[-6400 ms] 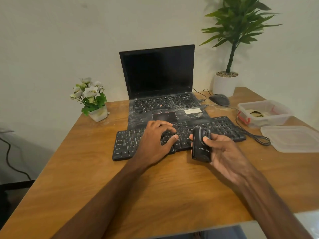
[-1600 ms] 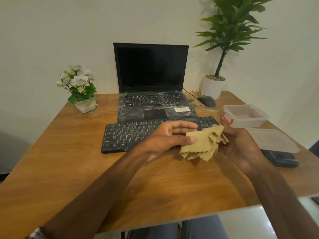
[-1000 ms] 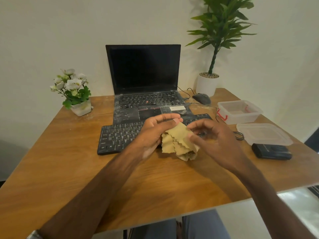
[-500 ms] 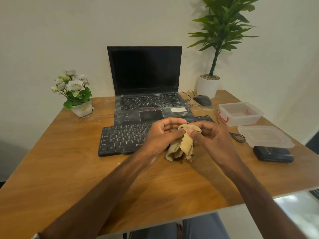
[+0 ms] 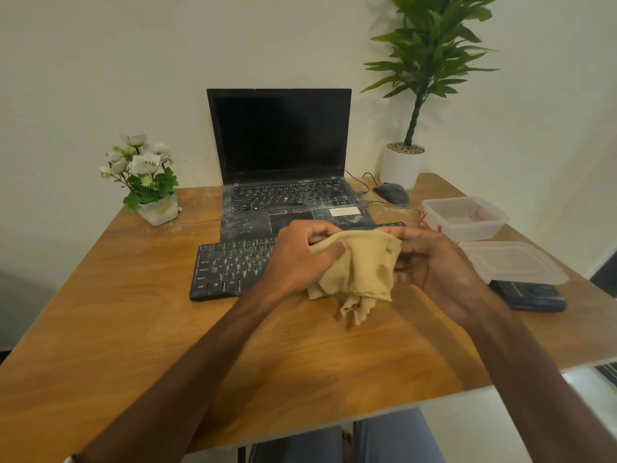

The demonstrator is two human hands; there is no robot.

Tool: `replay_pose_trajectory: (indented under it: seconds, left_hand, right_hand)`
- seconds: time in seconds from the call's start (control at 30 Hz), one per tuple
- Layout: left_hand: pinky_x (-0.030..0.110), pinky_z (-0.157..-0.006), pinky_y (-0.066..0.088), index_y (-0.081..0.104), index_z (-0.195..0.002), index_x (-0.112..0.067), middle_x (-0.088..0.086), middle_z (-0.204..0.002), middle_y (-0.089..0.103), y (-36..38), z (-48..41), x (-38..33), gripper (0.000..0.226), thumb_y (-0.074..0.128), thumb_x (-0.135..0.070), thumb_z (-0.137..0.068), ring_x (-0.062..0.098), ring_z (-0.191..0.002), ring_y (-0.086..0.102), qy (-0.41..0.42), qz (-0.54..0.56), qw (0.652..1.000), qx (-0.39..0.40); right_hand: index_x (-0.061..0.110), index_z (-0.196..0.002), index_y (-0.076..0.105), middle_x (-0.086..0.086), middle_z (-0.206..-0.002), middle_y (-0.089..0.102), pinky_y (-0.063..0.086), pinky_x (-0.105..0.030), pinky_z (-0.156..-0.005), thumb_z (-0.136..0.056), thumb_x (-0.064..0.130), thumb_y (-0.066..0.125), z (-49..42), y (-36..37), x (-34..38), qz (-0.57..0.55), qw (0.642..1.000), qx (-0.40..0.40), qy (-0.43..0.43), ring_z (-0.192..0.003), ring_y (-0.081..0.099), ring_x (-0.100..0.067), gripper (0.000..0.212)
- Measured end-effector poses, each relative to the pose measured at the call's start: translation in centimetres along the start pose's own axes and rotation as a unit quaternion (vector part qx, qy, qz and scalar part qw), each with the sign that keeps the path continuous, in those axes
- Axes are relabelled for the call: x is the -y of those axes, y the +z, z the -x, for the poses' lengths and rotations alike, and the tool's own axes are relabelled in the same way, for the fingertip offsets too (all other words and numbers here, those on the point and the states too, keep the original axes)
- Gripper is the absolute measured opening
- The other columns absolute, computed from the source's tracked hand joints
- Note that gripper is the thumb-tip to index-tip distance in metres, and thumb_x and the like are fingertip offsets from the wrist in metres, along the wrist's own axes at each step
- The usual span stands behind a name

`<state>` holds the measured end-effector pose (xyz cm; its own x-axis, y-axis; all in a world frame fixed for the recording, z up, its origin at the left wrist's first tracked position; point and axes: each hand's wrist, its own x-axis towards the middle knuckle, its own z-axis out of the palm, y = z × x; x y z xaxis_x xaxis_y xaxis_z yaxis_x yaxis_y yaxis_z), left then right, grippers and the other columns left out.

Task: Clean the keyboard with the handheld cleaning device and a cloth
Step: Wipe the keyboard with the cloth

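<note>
- A wooden tabletop (image 5: pixel 133 329) stood against a plain pale wall (image 5: pixel 100 61), seen from above by the person sitting at its near edge.
- An open laptop (image 5: pixel 280 135) with a dark screen sat at the far middle. Its palm rest was dusted with white specks.
- The black keyboard (image 5: pixel 230 265) lay just in front of the laptop, touching or nearly touching it. Its left half was in view and the rest was hidden behind the hands.
- A yellowish cloth (image 5: pixel 360 265) was held up between both hands above the keyboard's near edge, and its loose corners hung down toward the wood.
- The left hand (image 5: pixel 297 259) gripped the cloth's left side, with its fingers (image 5: pixel 320 230) curled round a bunched fold.
- The right hand (image 5: pixel 437 269) held the cloth's right side, and its fingers (image 5: pixel 410 233) pinched the top edge.
- The handheld cleaning device (image 5: pixel 527 295), a dark flat unit, lay on the tabletop at the near right. It was apart from both hands and just beside a clear lid (image 5: pixel 510 262).
- A clear container (image 5: pixel 464 218) with red clips stood beyond the lid, toward the far right.
- A dark mouse (image 5: pixel 391 192) rested right of the laptop, near a white pot holding a tall green plant (image 5: pixel 417 78).
- A small pot of white flowers (image 5: pixel 143 175) stood at the far left.
</note>
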<state>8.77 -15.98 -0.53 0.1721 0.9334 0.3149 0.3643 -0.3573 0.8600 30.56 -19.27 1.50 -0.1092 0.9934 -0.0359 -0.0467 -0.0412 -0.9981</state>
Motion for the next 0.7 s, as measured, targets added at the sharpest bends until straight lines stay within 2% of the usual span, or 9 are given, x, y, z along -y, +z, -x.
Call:
replay_pose_trajectory:
  seconds: [0.1, 0.2, 0.23, 0.3, 0.43, 0.5, 0.57, 0.63, 0.7]
  left_hand:
    - [0.033, -0.070, 0.061, 0.081, -0.102, -0.020, -0.006, -0.093, 0.080, -1.2, -0.4, 0.2, 0.010, 0.075, -0.026, -0.096, 0.013, -0.085, 0.076, -0.015, 0.023, 0.999, 0.047]
    - [0.030, -0.066, 0.059, 0.081, -0.104, -0.014, 0.003, -0.094, 0.080, -1.7, -0.2, -0.3, 0.015, 0.074, -0.026, -0.098, 0.017, -0.082, 0.076, -0.029, 0.089, 0.992, 0.080]
    - [0.029, -0.065, 0.058, 0.081, -0.104, -0.013, 0.005, -0.094, 0.080, -1.8, -0.2, -0.5, 0.017, 0.074, -0.027, -0.098, 0.017, -0.081, 0.075, -0.032, 0.099, 0.991, 0.080]
    - [0.029, -0.065, 0.057, 0.081, -0.103, -0.013, 0.005, -0.093, 0.080, -1.9, -0.3, -0.6, 0.019, 0.074, -0.030, -0.097, 0.017, -0.081, 0.075, -0.036, 0.107, 0.991, 0.077]
    - [0.029, -0.071, 0.060, 0.080, -0.108, -0.016, 0.001, -0.096, 0.081, -2.2, -0.5, -0.3, 0.025, 0.077, -0.036, -0.094, 0.017, -0.090, 0.077, -0.094, 0.116, 0.986, 0.069]
    - [0.031, -0.081, 0.062, 0.077, -0.118, -0.014, 0.002, -0.105, 0.081, -2.5, -0.5, 0.0, 0.033, 0.078, -0.034, -0.092, 0.018, -0.100, 0.077, -0.143, 0.148, 0.973, 0.104]
    - [0.034, -0.088, 0.061, 0.074, -0.124, -0.010, 0.006, -0.111, 0.080, -2.6, -0.6, 0.3, 0.037, 0.078, -0.029, -0.092, 0.020, -0.106, 0.076, -0.173, 0.191, 0.957, 0.131]
    - [0.038, -0.089, 0.061, 0.074, -0.124, -0.008, 0.009, -0.112, 0.079, -2.6, -0.6, 0.4, 0.038, 0.079, -0.026, -0.092, 0.024, -0.107, 0.076, -0.185, 0.224, 0.949, 0.119]
    - [0.044, -0.092, 0.061, 0.074, -0.124, -0.007, 0.012, -0.111, 0.079, -2.3, -0.6, 0.3, 0.039, 0.080, -0.027, -0.091, 0.027, -0.106, 0.076, -0.190, 0.241, 0.947, 0.097]
  right_hand:
    - [0.003, -0.123, 0.067, -0.026, -0.122, 0.067, 0.051, -0.047, -0.085, -0.099, 0.025, 0.037, -0.4, -0.6, -0.4, -0.075, 0.996, 0.025, 0.046, -0.093, 0.062, -0.033, 0.045]
    - [0.007, -0.126, 0.067, -0.020, -0.123, 0.069, 0.052, -0.048, -0.093, -0.099, 0.053, 0.045, -0.5, -0.5, -0.6, -0.064, 0.995, 0.069, 0.037, -0.104, 0.069, -0.034, 0.058]
    - [0.009, -0.125, 0.068, -0.018, -0.121, 0.071, 0.052, -0.047, -0.093, -0.096, 0.050, 0.053, -0.4, -0.3, -0.6, -0.020, 0.996, 0.081, 0.021, -0.106, 0.069, -0.032, 0.053]
    - [0.013, -0.121, 0.071, -0.012, -0.114, 0.075, 0.054, -0.044, -0.089, -0.088, 0.031, 0.071, 0.0, 0.2, -0.3, 0.060, 0.994, 0.087, -0.003, -0.104, 0.071, -0.029, 0.036]
    - [0.011, -0.113, 0.074, -0.011, -0.105, 0.077, 0.058, -0.045, -0.086, -0.078, 0.021, 0.083, -0.3, -0.4, -0.4, 0.054, 0.998, 0.019, -0.007, -0.101, 0.073, -0.033, 0.037]
    - [0.009, -0.111, 0.075, -0.014, -0.107, 0.076, 0.055, -0.050, -0.093, -0.078, 0.022, 0.083, -0.5, -1.0, -0.4, 0.024, 1.000, -0.004, -0.007, -0.105, 0.071, -0.037, 0.037]
    - [0.010, -0.109, 0.076, -0.013, -0.107, 0.077, 0.056, -0.050, -0.092, -0.080, 0.022, 0.081, -0.7, -1.3, -0.7, 0.032, 0.999, -0.027, -0.011, -0.104, 0.071, -0.035, 0.032]
    - [0.018, -0.108, 0.075, -0.001, -0.103, 0.078, 0.061, -0.039, -0.083, -0.082, 0.023, 0.082, -0.8, -1.2, -1.0, 0.157, 0.980, -0.097, -0.078, -0.098, 0.073, -0.021, 0.028]
    - [0.026, -0.106, 0.072, 0.012, -0.103, 0.074, 0.059, -0.029, -0.078, -0.080, 0.029, 0.084, -0.3, -0.4, -1.3, 0.292, 0.921, -0.185, -0.180, -0.098, 0.069, -0.007, 0.029]
